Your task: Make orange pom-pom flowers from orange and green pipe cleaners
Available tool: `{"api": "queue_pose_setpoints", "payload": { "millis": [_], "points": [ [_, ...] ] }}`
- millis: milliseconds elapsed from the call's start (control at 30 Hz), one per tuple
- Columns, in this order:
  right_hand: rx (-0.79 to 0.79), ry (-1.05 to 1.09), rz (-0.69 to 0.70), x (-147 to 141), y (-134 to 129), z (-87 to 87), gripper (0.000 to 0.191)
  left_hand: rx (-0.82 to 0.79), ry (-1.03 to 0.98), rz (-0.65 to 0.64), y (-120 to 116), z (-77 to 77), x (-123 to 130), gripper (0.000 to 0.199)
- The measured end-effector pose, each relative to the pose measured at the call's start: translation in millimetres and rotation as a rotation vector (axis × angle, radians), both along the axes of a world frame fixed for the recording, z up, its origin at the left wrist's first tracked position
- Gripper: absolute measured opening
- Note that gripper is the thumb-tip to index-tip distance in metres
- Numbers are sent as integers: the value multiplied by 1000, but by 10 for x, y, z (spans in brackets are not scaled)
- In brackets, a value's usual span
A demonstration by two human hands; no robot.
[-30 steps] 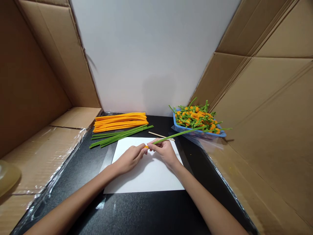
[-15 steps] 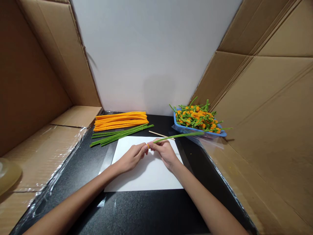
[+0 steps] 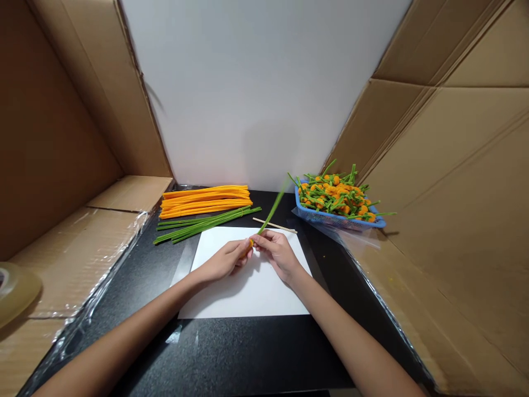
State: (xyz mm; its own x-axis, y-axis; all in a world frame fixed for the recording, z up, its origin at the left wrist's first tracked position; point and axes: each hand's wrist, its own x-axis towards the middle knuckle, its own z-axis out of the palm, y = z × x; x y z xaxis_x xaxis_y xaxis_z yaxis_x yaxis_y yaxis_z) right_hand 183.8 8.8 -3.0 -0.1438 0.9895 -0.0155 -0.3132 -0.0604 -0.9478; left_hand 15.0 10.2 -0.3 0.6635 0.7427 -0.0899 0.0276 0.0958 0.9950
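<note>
Both my hands meet above a white sheet of paper (image 3: 248, 300). My left hand (image 3: 229, 258) pinches a small orange piece of pipe cleaner (image 3: 250, 242), mostly hidden by the fingers. My right hand (image 3: 278, 255) is closed on the lower end of a green pipe cleaner (image 3: 273, 208), which slants up and to the right and is blurred near its tip. The orange piece sits right at the base of the green one; how they are joined I cannot make out. Just beyond my right hand lies a thin wooden stick (image 3: 275, 225).
Orange pipe cleaners (image 3: 206, 201) lie bundled at the back left, green pipe cleaners (image 3: 206, 224) in front of them. A blue basket (image 3: 339, 217) at the back right holds several orange-and-green pieces. A tape roll (image 3: 19, 292) is at far left. Cardboard walls (image 3: 467, 165) flank the black table (image 3: 264, 353).
The green pipe cleaner has swung from pointing nearly flat to the right to standing steeply upward. More of the orange piece shows between my fingers. The view has shifted slightly.
</note>
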Motion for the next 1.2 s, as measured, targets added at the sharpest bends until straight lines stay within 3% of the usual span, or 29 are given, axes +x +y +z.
{"api": "queue_pose_setpoints", "payload": {
  "millis": [133, 267, 467, 633, 800, 933, 1200],
  "points": [
    [-37, 70, -23, -11, -8, -13, 24, -282, -105, -42, -2, 59, 1, 47],
    [-49, 73, 9, -31, -22, -28, 26, -397, -146, -31, -42, 101, 25, 45],
    [-83, 101, -45, -14, -12, 3, 28, -452, -160, 8, -69, 99, 52, 43],
    [-101, 86, 23, -49, -21, 0, 31, -464, -192, 8, -74, 99, 54, 41],
    [-137, 181, -38, -49, -11, 2, 28, -459, -209, 25, -71, 117, 52, 42],
    [-149, 159, 12, -66, -15, -10, 31, -446, -210, 24, -57, 129, 36, 41],
    [-107, 153, -14, -88, -19, -13, 25, -447, -199, -8, -71, 137, 43, 41]
  ]
}}
